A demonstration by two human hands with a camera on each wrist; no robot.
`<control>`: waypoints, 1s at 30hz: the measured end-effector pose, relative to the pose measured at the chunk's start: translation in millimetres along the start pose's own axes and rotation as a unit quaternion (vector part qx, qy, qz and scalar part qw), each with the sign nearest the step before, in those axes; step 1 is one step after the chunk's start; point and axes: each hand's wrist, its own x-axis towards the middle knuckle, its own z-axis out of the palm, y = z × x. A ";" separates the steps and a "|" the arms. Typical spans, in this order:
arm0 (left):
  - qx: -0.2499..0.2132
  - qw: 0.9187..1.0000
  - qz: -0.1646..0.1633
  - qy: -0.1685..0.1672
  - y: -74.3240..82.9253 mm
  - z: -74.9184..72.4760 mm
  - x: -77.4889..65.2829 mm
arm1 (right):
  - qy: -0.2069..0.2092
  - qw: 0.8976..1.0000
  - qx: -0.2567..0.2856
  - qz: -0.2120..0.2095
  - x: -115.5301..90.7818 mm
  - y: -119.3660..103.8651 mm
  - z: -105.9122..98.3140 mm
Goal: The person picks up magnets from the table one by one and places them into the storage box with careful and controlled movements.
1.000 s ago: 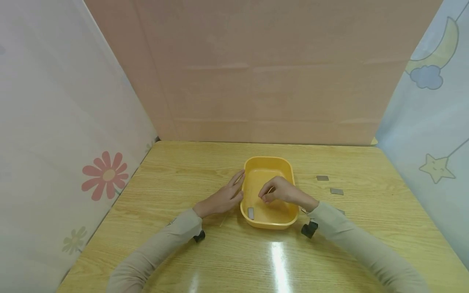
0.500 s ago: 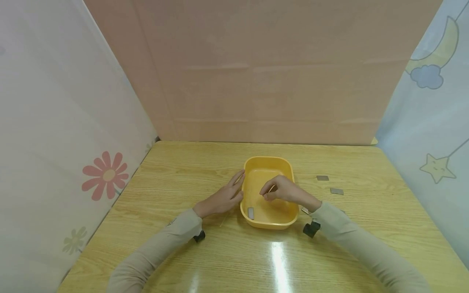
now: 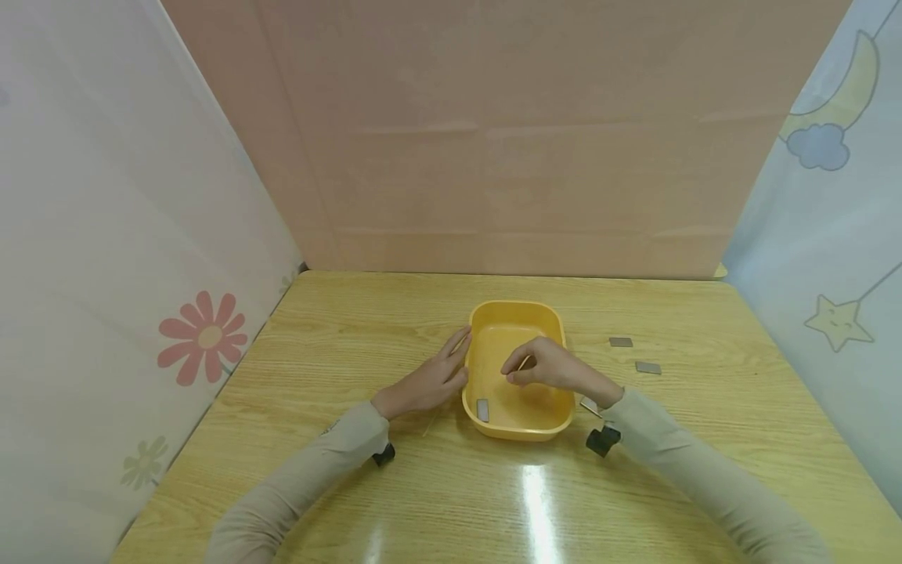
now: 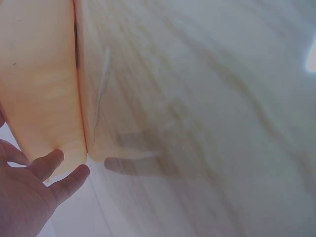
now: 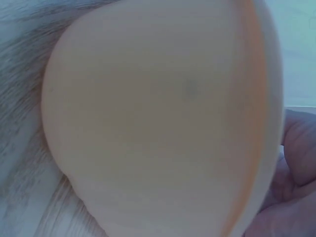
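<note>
A yellow plastic basin (image 3: 517,433) sits mid-table, its side filling much of the right wrist view. One small grey rectangular piece (image 3: 482,410) lies inside at the near left corner. My left hand (image 3: 430,381) rests against the basin's left side with fingers spread and fairly straight; the left wrist view shows these fingers (image 4: 71,185) by the basin wall. Over the basin's inside is my right hand (image 3: 541,365), fingers bent and thumb close to the index fingertip. Whether something small is between them cannot be seen. The right wrist view shows only part of this hand (image 5: 301,163), behind the rim.
Right of the basin, two grey pieces lie on the wooden table: one farther back (image 3: 621,342), one nearer (image 3: 648,367). Another small piece (image 3: 590,406) is partly hidden by the right wrist. Cloth walls stand at the left, back and right.
My right hand has shifted slightly to the right over the basin, uncovering more of the piece by its wrist. The left hand and the basin have stayed put.
</note>
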 end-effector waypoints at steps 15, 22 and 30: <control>0.011 1.000 0.011 0.010 1.7 -0.8 0.4 | 0.001 1.000 -0.025 -0.003 -7.4 -2.1 -8.5; 0.012 1.000 0.016 0.010 0.7 -0.2 0.4 | 0.004 1.000 -0.026 0.009 -10.5 -4.1 -12.8; 0.012 1.000 0.015 0.008 0.0 -0.1 0.5 | -0.001 1.000 -0.010 0.001 -13.6 -2.3 -18.3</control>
